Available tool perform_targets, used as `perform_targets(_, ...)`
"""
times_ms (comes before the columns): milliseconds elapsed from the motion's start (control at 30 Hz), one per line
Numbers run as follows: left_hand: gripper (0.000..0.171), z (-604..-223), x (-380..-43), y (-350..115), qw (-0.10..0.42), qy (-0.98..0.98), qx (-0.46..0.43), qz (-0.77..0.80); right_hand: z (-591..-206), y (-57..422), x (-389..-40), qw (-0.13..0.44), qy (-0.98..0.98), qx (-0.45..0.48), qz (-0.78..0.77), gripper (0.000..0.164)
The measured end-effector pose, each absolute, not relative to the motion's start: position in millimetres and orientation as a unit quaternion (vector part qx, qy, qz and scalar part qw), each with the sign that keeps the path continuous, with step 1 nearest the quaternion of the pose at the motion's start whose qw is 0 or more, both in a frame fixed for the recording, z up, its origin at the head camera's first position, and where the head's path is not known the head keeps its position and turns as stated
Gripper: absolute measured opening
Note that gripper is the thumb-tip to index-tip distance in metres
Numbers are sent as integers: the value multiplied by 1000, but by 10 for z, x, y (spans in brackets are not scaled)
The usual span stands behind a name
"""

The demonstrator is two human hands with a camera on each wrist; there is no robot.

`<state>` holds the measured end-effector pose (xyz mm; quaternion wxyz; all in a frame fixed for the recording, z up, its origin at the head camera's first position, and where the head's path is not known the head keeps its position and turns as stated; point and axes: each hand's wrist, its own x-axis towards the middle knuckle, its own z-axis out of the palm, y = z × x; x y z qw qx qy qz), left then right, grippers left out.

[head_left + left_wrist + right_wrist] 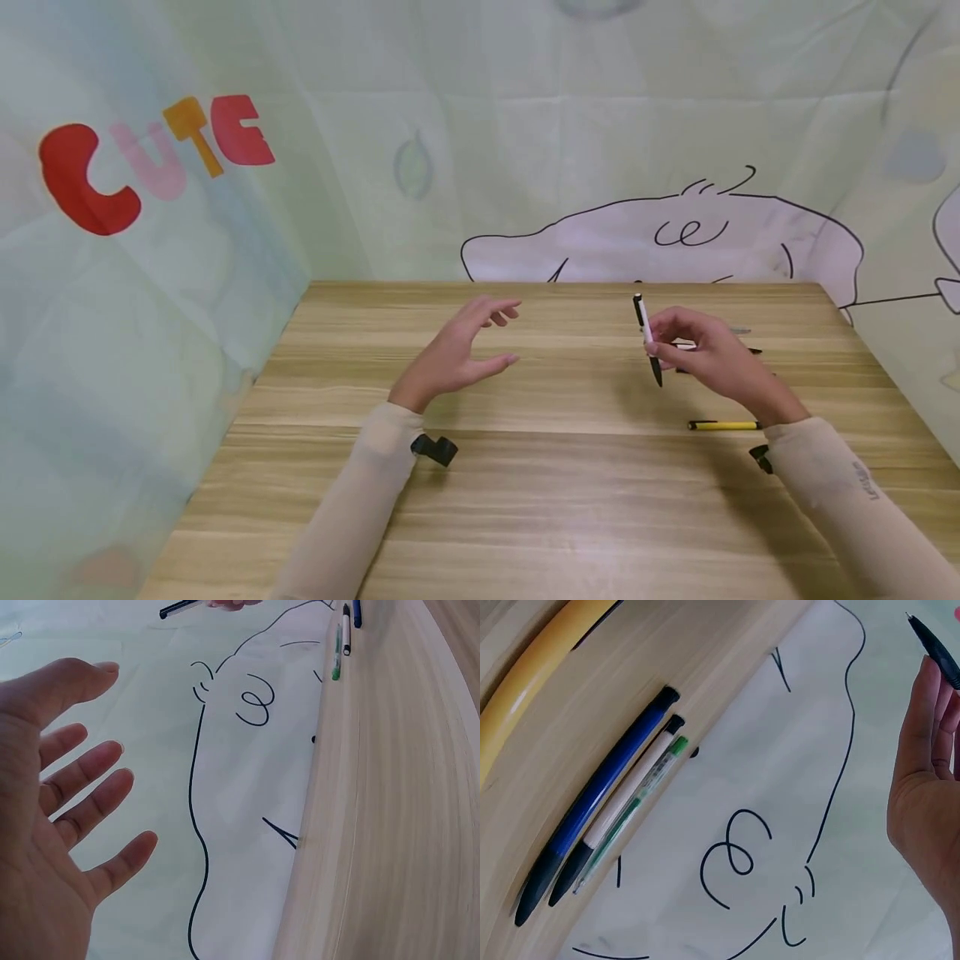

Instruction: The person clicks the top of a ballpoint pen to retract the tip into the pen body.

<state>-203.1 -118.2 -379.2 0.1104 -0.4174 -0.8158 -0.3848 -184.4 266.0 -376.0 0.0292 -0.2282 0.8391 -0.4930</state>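
Note:
My right hand (708,354) pinches a white ballpoint pen (647,327) with black ends between thumb and fingers, raised above the table and nearly upright. In the right wrist view only the pen's black tip section (934,649) shows, at the top right corner. Over the left part of the table hangs my left hand (457,354), its thumb and fingers spread apart with nothing between them. Beneath the right hand, partly covered by it, lie a blue pen (604,784), another white pen (626,799) and a clear green pen (634,802), side by side.
A yellow pen (723,426) lies nearer on the wooden table (525,517), partly behind the right wrist. Printed cloth (450,150) hangs along the table's back and sides. Both sleeves carry a black strap piece (435,450) at the wrist.

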Motion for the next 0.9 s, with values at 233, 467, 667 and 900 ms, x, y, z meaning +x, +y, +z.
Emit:
perform_targets(233,68,-3762,-2037,-1126,109,-811,-423,-388,-3742,2515,-1855,43,818,-240,-521,19)
perform_targets(467,68,-3738,-2039,-1076,109,-812,-424,-385,-3723,2367,-1859,60,799,-246,-546,19)
perform_targets(667,68,-3729,-2057,-989,110,-807,-432,-387,-3707,2253,-1863,70,788,-252,-558,20)
perform_targets(900,71,-3702,-2065,-864,117,-798,-449,-385,-3686,2146,-1850,66,775,-261,-572,19)
